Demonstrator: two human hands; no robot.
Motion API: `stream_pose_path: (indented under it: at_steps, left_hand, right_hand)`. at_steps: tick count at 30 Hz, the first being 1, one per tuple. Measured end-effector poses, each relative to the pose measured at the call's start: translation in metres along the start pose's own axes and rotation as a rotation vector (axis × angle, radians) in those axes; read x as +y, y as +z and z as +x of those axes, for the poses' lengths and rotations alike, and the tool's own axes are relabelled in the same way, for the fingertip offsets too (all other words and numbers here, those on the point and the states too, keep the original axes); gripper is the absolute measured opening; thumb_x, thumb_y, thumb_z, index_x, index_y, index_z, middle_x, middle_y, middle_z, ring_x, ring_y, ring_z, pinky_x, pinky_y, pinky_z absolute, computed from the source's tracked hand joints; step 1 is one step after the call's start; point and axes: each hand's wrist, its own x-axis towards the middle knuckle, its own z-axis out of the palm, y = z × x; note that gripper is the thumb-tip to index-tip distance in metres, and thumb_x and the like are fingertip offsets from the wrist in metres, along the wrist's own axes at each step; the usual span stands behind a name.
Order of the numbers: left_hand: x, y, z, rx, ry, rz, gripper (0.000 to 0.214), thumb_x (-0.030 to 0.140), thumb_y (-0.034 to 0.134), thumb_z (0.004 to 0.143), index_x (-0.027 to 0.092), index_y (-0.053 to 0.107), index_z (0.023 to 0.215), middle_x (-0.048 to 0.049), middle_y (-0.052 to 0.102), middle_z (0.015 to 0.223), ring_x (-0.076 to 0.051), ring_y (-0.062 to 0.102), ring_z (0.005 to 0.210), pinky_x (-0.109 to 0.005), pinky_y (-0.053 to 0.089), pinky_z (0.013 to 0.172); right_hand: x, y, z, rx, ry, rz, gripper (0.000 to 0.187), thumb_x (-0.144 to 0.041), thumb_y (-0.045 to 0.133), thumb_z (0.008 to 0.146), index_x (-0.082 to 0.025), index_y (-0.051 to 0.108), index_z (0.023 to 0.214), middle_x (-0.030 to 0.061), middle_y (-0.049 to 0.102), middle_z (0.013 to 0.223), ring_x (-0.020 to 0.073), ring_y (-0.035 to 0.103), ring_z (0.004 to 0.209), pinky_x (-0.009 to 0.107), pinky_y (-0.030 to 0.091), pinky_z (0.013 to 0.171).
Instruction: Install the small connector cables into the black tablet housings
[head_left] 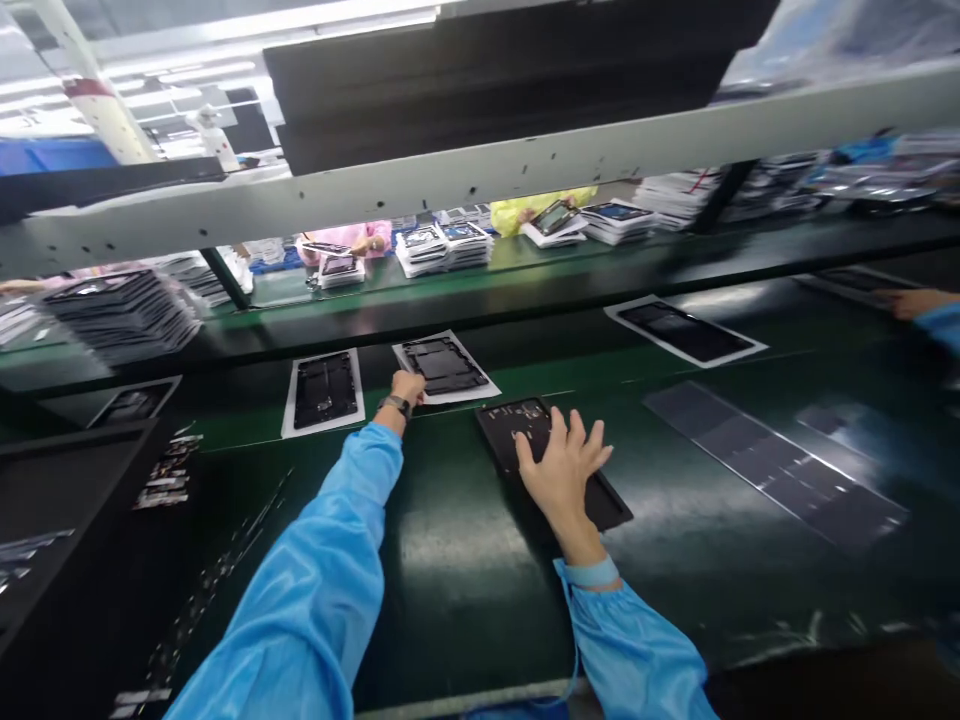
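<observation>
My left hand [407, 388], with a watch on the wrist, reaches far forward and grips the near edge of a white tray [480, 387] that carries a black panel [444, 364] on the conveyor. My right hand [562, 462] lies flat, fingers spread, on a black panel [611, 503] resting on the green bench in front of me. Both arms wear blue sleeves.
A second white tray with a black panel [324, 390] lies left of the gripped one; another tray [684, 330] sits farther right. Stacks of panels [124, 312] stand left, more stacks [442, 246] across the line where other people work. Another person's hand [911, 302] shows at right.
</observation>
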Motion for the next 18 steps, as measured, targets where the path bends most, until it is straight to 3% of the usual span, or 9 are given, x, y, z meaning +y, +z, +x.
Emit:
stream_pose_path:
  at_steps: [2,4,7,9,13,16,18]
  left_hand:
    - [-0.002,-0.018,-0.009,-0.033,-0.032,-0.06,0.038,0.035,0.062,0.094,0.013,0.059,0.124,-0.0122,0.062,0.122,-0.023,0.064,0.103,-0.043,0.057,0.086]
    - [-0.012,-0.04,-0.028,-0.051,-0.05,-0.121,0.031,0.035,0.062,0.093,0.012,0.063,0.114,-0.0095,0.066,0.109,-0.019,0.066,0.092,-0.038,0.057,0.079]
    - [-0.048,-0.072,-0.078,-0.07,-0.037,-0.196,0.023,0.032,0.069,0.083,0.012,0.063,0.075,-0.0027,0.065,0.072,-0.014,0.063,0.067,-0.028,0.053,0.066]
    - [-0.082,-0.086,-0.122,-0.105,-0.031,-0.22,0.027,0.037,0.073,0.073,0.015,0.059,0.063,-0.001,0.063,0.063,-0.015,0.061,0.061,-0.028,0.05,0.062]
    - [-0.15,-0.085,-0.201,-0.181,-0.084,-0.32,0.034,0.051,0.076,0.059,0.021,0.066,0.073,-0.0052,0.072,0.073,-0.023,0.067,0.069,-0.035,0.054,0.07]
    - [-0.188,-0.07,-0.231,-0.219,-0.16,-0.357,0.04,0.058,0.074,0.06,0.022,0.068,0.078,-0.007,0.073,0.074,-0.026,0.068,0.069,-0.038,0.055,0.072]
    - [-0.202,-0.062,-0.239,-0.198,-0.136,-0.272,0.041,0.06,0.07,0.063,0.023,0.068,0.08,-0.0068,0.073,0.072,-0.026,0.066,0.066,-0.038,0.053,0.068]
  right_hand:
    - [0.01,-0.003,0.004,0.005,0.059,0.004,0.07,-0.053,0.039,0.093,-0.011,0.038,0.149,0.0276,0.034,0.149,0.053,0.011,0.143,0.082,0.014,0.101]
    - [0.021,-0.006,0.008,-0.015,0.081,-0.001,0.062,-0.052,0.041,0.093,-0.014,0.05,0.141,0.0251,0.037,0.148,0.0529,0.013,0.142,0.081,0.015,0.101]
    - [0.034,-0.012,0.012,-0.078,0.068,0.017,0.039,-0.038,0.048,0.089,-0.016,0.071,0.11,0.0219,0.053,0.133,0.0483,0.03,0.132,0.072,0.026,0.103]
    - [0.04,-0.017,0.014,-0.157,0.023,0.079,0.029,-0.03,0.051,0.086,-0.018,0.074,0.097,0.0194,0.063,0.118,0.0419,0.043,0.12,0.062,0.035,0.1]
    - [0.044,-0.03,0.017,-0.41,-0.119,0.217,0.02,-0.026,0.056,0.085,-0.022,0.074,0.094,0.0108,0.068,0.094,0.0305,0.053,0.097,0.047,0.042,0.093]
    - [0.042,-0.036,0.018,-0.57,-0.147,0.206,0.014,-0.026,0.059,0.084,-0.023,0.072,0.089,0.0072,0.065,0.084,0.0266,0.053,0.088,0.04,0.044,0.084]
    - [0.038,-0.037,0.017,-0.636,-0.144,0.171,0.011,-0.026,0.062,0.081,-0.022,0.07,0.086,0.0063,0.064,0.08,0.0253,0.053,0.085,0.038,0.043,0.08]
